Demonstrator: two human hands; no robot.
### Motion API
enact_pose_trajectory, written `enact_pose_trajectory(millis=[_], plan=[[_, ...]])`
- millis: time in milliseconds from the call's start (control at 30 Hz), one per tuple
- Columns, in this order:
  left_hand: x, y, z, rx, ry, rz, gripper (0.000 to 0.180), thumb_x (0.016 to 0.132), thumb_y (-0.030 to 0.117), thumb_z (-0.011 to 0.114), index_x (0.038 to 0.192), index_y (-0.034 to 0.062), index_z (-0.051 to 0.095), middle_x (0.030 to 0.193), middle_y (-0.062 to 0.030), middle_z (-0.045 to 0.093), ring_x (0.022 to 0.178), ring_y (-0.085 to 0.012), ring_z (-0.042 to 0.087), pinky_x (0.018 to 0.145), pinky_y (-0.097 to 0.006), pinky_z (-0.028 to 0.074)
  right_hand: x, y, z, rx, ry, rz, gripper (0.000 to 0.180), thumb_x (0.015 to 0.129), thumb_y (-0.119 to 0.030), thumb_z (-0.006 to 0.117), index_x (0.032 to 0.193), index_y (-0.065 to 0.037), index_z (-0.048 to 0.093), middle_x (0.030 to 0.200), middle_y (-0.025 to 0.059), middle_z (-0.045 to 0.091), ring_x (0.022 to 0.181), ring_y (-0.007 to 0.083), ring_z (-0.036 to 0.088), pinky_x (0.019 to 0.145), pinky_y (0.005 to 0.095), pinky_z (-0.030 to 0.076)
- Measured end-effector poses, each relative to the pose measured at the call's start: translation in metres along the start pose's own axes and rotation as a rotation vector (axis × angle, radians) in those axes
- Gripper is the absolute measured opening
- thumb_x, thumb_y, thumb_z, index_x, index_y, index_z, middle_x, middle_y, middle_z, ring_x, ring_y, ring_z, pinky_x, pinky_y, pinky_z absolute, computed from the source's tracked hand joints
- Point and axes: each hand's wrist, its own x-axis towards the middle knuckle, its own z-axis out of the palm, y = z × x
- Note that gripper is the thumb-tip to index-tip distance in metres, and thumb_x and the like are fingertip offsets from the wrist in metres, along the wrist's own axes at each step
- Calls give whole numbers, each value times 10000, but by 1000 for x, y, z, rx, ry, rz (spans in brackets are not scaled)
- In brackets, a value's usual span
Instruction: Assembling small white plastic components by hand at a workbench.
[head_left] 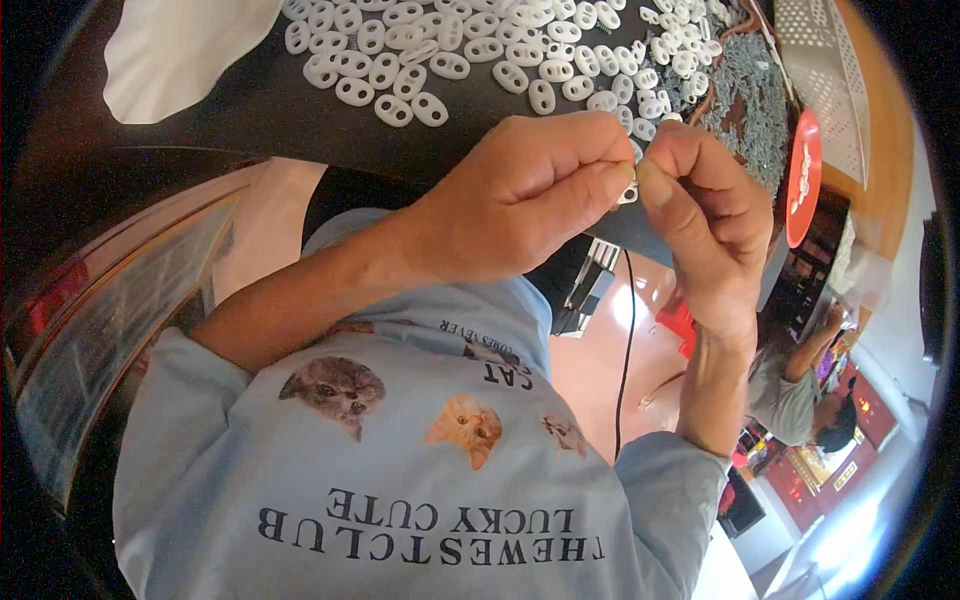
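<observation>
My left hand (530, 190) is closed in a pinch, thumb against forefinger, at the table's near edge. Between its fingertips a small white two-hole plastic piece (628, 193) shows in part. Right beside it, my right hand (715, 215) is also pinched, its thumb and forefinger close to that piece. Whatever the right fingertips hold is hidden. Beyond both hands, many white oval two-hole plastic pieces (449, 66) lie loose on the dark table (230, 120). A heap of tiny grey metal parts (748, 95), too fine to make out singly, lies past my right hand.
A white wavy-edged sheet or tray (180, 60) sits at the far left. On the right are a red dish (803, 180) with small white pieces and a white perforated basket (820, 70). A black cable (627, 350) hangs below. Another person (800, 400) is at the right.
</observation>
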Motion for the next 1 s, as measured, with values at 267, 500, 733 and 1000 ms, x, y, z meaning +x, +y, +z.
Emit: enact_pose_trajectory(millis=[267, 500, 733, 1000], plan=[[2, 10, -3, -31, -57, -93, 151, 940, 143, 463, 880, 25, 535, 718, 52, 458, 645, -13, 382, 556, -182, 319, -7, -1, 6, -63, 70, -15, 99, 881, -8, 549, 785, -19, 528, 656, -47, 443, 608, 28, 370, 522, 187, 301], [1, 14, -5, -154, -5, -133, 154, 940, 152, 486, 895, 19, 548, 717, 34, 488, 646, -23, 420, 566, -182, 352, -4, -12, 7, 95, 100, 98, 69, 880, -11, 557, 812, -13, 547, 706, -45, 480, 640, 21, 392, 548, 180, 320], [1, 14, -8, -153, 20, -109, 148, 943, 146, 481, 893, 22, 544, 715, 27, 491, 641, -26, 418, 563, -185, 350, 36, -13, -26, -203, 129, 146, 135, 912, -100, 523, 916, 15, 593, 741, -6, 541, 655, 62, 454, 573, 217, 367], [1, 7, -4, -143, 15, -119, 111, 927, 105, 484, 893, 13, 534, 699, 36, 473, 626, -18, 404, 546, -190, 336, 104, 16, -36, -980, -12, -405, 203, 828, -33, 578, 1029, -60, 580, 835, 92, 535, 723, 254, 572, 640, 308, 452]])
